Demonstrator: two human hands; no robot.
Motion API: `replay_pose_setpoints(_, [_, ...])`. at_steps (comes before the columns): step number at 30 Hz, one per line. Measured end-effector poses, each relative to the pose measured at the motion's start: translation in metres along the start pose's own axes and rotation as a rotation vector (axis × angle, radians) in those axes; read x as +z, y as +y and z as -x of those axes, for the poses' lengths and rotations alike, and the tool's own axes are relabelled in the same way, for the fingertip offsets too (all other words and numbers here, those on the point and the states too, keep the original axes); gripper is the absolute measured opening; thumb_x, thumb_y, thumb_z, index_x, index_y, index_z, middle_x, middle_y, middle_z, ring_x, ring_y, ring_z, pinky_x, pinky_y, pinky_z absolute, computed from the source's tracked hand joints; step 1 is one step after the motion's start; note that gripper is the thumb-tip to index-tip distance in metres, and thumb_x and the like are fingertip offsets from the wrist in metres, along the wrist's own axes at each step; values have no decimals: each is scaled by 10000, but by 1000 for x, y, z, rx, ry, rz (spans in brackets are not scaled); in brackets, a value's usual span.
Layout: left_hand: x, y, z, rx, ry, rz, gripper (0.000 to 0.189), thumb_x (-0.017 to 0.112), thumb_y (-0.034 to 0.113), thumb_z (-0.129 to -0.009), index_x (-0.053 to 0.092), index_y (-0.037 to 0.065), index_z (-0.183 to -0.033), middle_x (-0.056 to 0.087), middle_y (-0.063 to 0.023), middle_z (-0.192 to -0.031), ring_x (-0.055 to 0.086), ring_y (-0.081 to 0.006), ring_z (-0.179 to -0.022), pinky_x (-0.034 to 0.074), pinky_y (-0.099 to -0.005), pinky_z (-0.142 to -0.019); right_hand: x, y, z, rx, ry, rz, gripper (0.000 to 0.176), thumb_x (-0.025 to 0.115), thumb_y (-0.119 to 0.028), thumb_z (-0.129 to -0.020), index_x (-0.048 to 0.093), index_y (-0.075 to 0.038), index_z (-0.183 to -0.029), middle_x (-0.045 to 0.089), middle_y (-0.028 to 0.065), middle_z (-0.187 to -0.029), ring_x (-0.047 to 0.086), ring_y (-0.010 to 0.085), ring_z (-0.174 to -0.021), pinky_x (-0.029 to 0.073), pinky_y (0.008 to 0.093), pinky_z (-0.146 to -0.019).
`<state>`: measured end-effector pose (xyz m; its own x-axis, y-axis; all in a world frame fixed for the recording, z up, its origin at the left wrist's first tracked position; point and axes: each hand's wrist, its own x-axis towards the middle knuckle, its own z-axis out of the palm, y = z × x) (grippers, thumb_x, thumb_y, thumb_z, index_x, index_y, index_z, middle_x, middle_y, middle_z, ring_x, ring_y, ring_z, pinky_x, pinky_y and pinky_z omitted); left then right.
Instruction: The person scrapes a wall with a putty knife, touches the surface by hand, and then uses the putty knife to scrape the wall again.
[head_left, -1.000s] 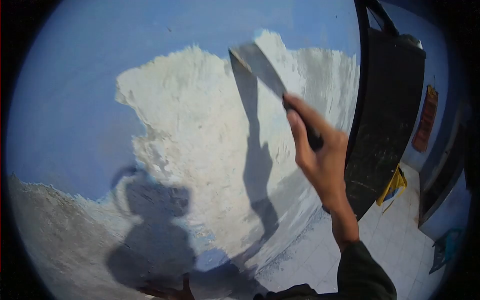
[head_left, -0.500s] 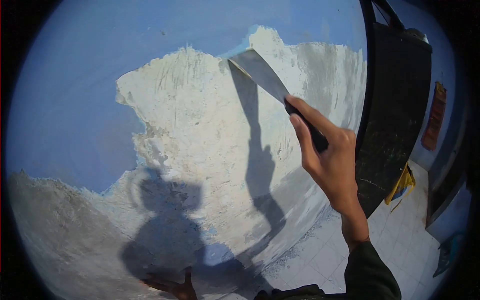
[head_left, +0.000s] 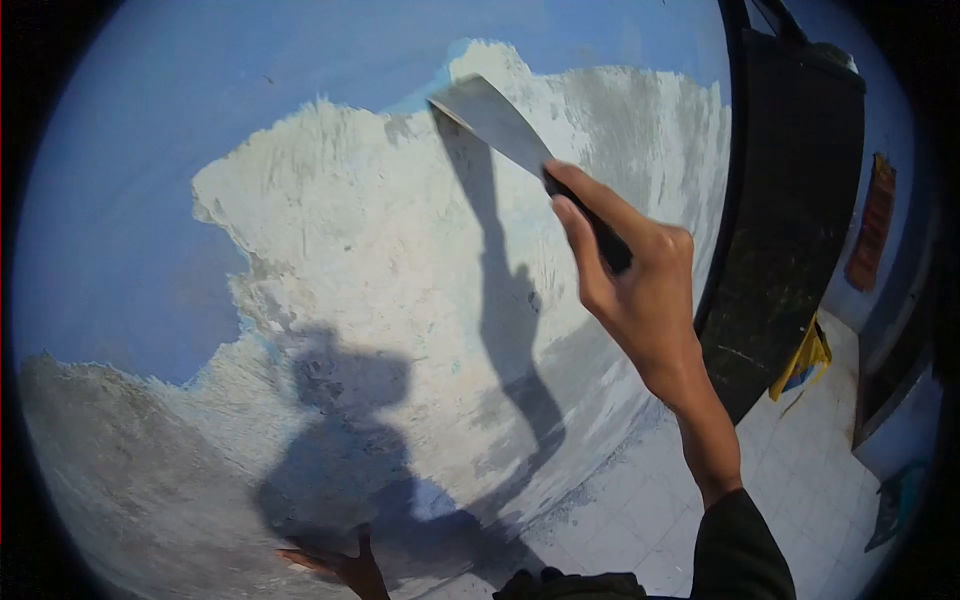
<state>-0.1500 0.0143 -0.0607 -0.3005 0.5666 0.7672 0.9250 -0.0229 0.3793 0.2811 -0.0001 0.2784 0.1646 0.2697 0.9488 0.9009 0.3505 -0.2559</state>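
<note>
My right hand is closed around the black handle of a putty knife. Its wide metal blade tilts up and to the left, with the edge at the border between the blue paint and the bare whitish patch of the wall. Low in the view, my left hand rests against the wall with thumb and fingers spread, holding nothing. Part of it lies in shadow.
A dark panel stands to the right of the wall. Beyond it hangs a reddish plaque, and a yellow bag sits by the panel's foot. Pale floor tiles lie below. My shadow falls across the wall.
My right hand and the putty knife have moved a little left and up. The wall patch has shifted left in view as well. My left hand stays against the wall.
</note>
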Motion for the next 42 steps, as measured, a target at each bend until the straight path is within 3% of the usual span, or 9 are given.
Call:
replay_pose_setpoints(4, [3,-1,3,-38,1,12,1357,860,524,-732,-51,54,-1621,-130,-212,-1677,-90,-420,-1551,95,-629,-1236,14,16,7,-37,96,-20,281,699,-105,-950,717,-70,-1228,706,150,-698,621,164,-466,445,313,-474])
replay_pose_setpoints(10, [0,1,7,-55,-7,24,1351,868,478,-741,-69,57,-1619,-132,-207,-1678,-84,-413,-1553,94,-623,-1238,12,10,8,-65,87,-33,300,693,-116,-955,705,-74,-1251,687,142,-659,621,173,-463,441,317,-471])
replay_pose_setpoints(14, [1,6,11,-65,-21,51,1348,873,448,-747,-80,59,-1617,-134,-203,-1679,-80,-408,-1554,93,-620,-1240,19,-4,-13,20,3,32,306,674,-86,-966,698,-69,-1270,742,157,-850,718,173,-662,510,278,-560])
replay_pose_setpoints(17, [0,9,16,-73,-21,56,1347,877,425,-751,-89,60,-1616,-135,-201,-1679,-77,-404,-1556,92,-617,-1241,13,-14,-16,5,10,67,285,674,-83,-965,706,-66,-1248,721,156,-822,701,174,-649,504,296,-551])
replay_pose_setpoints(21, [2,10,20,-96,-26,87,1346,883,394,-758,-100,63,-1615,-137,-197,-1680,-73,-400,-1557,91,-613,-1243,19,10,8,-108,120,25,261,681,-117,-959,703,-68,-1215,597,113,-544,559,194,-406,391,347,-432])
replay_pose_setpoints(30, [-6,24,11,-207,-95,176,1357,896,252,-760,-150,102,-1611,-156,-165,-1684,-64,-359,-1565,116,-576,-1253,12,-10,1,-76,79,55,238,671,-134,-970,715,-72,-1195,597,105,-536,547,204,-396,401,338,-441])
replay_pose_setpoints(33, [-8,27,9,-186,-89,161,1267,877,392,-760,22,22,-1619,-173,-217,-1670,-76,-420,-1552,149,-603,-1240,4,-13,0,-28,41,107,244,677,-128,-969,718,-63,-1200,622,112,-561,577,176,-414,413,324,-448])
replay_pose_setpoints(38, [1,13,16,-200,-91,107,1244,856,410,-794,2,39,-1618,-151,-223,-1672,-76,-421,-1552,145,-596,-1237,7,-12,15,-65,61,72,256,690,-130,-959,716,-68,-1207,623,107,-562,583,178,-420,408,334,-447])
replay_pose_setpoints(42, [1,21,17,-160,-90,83,1281,825,461,-824,-111,96,-1619,-164,-187,-1676,-84,-390,-1558,116,-607,-1245,-9,-30,10,32,-26,143,282,691,-91,-954,720,-72,-1234,720,154,-854,712,197,-681,508,294,-563])
